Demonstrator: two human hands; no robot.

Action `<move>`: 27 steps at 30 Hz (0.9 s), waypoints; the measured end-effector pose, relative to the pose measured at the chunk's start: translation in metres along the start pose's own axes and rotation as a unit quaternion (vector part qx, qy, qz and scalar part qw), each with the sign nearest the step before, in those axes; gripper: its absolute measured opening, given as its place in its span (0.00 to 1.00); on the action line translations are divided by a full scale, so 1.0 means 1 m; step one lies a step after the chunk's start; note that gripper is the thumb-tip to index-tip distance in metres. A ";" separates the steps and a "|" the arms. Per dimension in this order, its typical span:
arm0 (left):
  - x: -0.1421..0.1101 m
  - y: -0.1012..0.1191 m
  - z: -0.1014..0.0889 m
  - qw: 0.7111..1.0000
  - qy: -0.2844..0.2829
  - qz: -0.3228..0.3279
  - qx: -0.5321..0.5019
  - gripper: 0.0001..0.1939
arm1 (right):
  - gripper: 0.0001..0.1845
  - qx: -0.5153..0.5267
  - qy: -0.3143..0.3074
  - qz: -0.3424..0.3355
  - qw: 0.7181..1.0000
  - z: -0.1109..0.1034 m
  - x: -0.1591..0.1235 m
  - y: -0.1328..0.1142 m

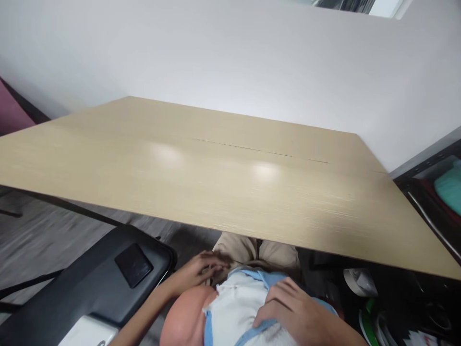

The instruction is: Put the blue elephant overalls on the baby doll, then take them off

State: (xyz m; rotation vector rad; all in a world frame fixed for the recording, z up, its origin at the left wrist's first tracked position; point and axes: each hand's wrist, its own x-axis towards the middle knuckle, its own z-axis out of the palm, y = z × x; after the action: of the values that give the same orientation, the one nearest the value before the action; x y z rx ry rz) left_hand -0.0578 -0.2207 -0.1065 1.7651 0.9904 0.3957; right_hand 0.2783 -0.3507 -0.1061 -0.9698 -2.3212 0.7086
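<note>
A white cloth with blue edging [239, 307] lies bunched on my lap, over beige trousers [237, 245]. My right hand [290, 307] is on the cloth's right side, its fingers curled over the fabric and its thumb along a blue edge. Beside the cloth, my left hand [203, 269] rests on my thigh, fingers loosely bent and somewhat apart, holding nothing visible. A rounded salmon-pink thing [185, 317] sits between my left forearm and the cloth; its kind is unclear.
A wooden table [216, 182] stands ahead against a white wall [216, 57]. At left, a black padded chair [93, 269] carries a dark phone [134, 265] and a white device [88, 332]. A shelf with teal fabric [450, 187] is at right; a white roll [360, 282] lies below the table.
</note>
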 end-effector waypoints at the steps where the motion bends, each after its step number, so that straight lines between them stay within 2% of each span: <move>1: -0.006 -0.001 -0.011 1.000 -0.001 0.002 0.001 0.13 | 0.16 -0.001 0.018 -0.015 1.000 0.009 0.002 0.001; 3: -0.019 0.010 -0.024 1.000 0.014 -0.012 -0.026 0.15 | 0.12 0.004 0.023 -0.035 0.999 0.022 0.007 0.000; 5: -0.030 0.036 -0.023 0.998 -0.011 0.008 -0.068 0.23 | 0.11 0.009 0.005 -0.050 0.999 0.028 0.013 -0.003; 8: -0.040 0.078 0.001 0.981 -0.147 0.078 -0.098 0.39 | 0.17 0.018 0.032 -0.078 0.996 0.019 0.021 -0.012; 9: -0.040 0.087 0.013 0.976 -0.179 0.096 -0.081 0.40 | 0.19 0.014 0.047 -0.093 0.994 0.012 0.022 -0.016; 11: -0.037 0.094 0.033 0.975 -0.187 0.107 -0.047 0.36 | 0.19 -0.024 0.071 -0.121 0.990 -0.004 0.024 -0.026; 13: -0.029 0.089 0.046 0.977 -0.184 0.107 -0.027 0.35 | 0.24 -0.071 0.100 -0.157 0.980 -0.017 0.023 -0.034; 15: -0.021 0.077 0.050 0.977 -0.172 0.123 -0.036 0.36 | 0.33 -0.100 0.126 -0.180 0.970 -0.027 0.020 -0.040; 17: -0.014 0.067 0.047 0.973 -0.171 0.141 -0.064 0.32 | 0.38 -0.118 0.136 -0.177 0.968 -0.034 0.014 -0.044; 19: -0.011 0.059 0.039 0.966 -0.188 0.142 -0.107 0.27 | 0.39 -0.140 0.130 -0.160 0.969 -0.039 0.003 -0.046; 21: -0.011 0.052 0.032 0.960 -0.192 0.131 -0.156 0.23 | 0.37 -0.148 0.138 -0.135 0.970 -0.042 -0.010 -0.045; 23: -0.013 0.045 0.026 0.957 -0.167 0.130 -0.201 0.19 | 0.32 -0.143 0.169 -0.122 0.968 -0.041 -0.021 -0.041; 25: -0.014 0.040 0.022 0.952 -0.144 0.137 -0.233 0.18 | 0.26 -0.124 0.204 -0.122 0.963 -0.039 -0.031 -0.034; 27: -0.011 0.039 0.019 0.951 -0.141 0.144 -0.236 0.18 | 0.19 -0.080 0.213 -0.096 0.969 -0.038 -0.037 -0.026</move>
State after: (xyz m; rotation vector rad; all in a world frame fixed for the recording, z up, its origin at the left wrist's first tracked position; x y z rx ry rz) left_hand -0.0346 -0.2467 -0.0778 1.4698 0.3904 0.5000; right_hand 0.3123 -0.3845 -0.0716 -0.8499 -2.0697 0.2085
